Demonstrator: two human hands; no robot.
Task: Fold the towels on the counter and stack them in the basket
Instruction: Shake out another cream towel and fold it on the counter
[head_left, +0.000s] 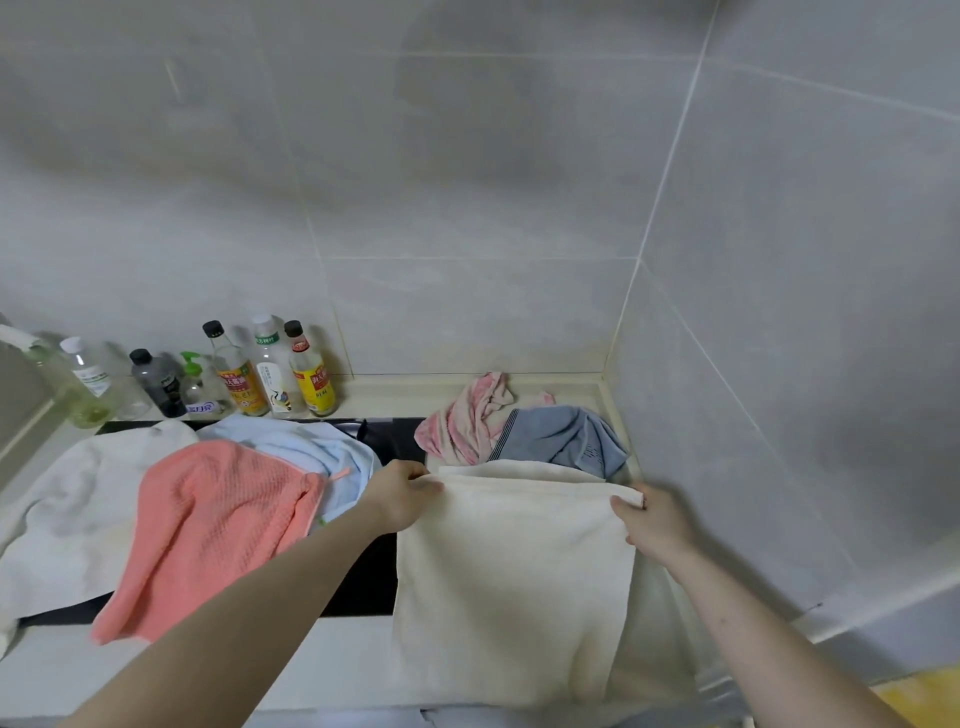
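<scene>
**A:** Grey tiled walls (467, 182) fill most of your view, meeting in a corner on the right, with the counter (322, 660) running underneath. What's the biggest thing on it?

**B:** That'd be the cream towel (511, 587) you're holding. It hangs flat down over the counter's front edge on the right side. Your left hand (400, 499) pinches its top left corner, and your right hand (652, 525) pinches the top right corner, so both are grasping the same towel with the top edge pulled straight between them.

**A:** And the rest of the laundry?

**B:** On the left you've got a white towel (67, 519) spread out, a coral waffle towel (208, 530) lying partly over it, and a light blue towel (306, 447) tucked behind the coral one. In the back right corner, a grey-blue towel (566, 436) is bunched up touching a crumpled pink-and-white towel (467, 421).

**A:** Anything smaller?

**B:** Yep, a row of bottles (234, 374) along the back wall on the left, a couple with yellow labels, one green pump bottle (195, 387). Can't spot a basket from this angle.
</scene>
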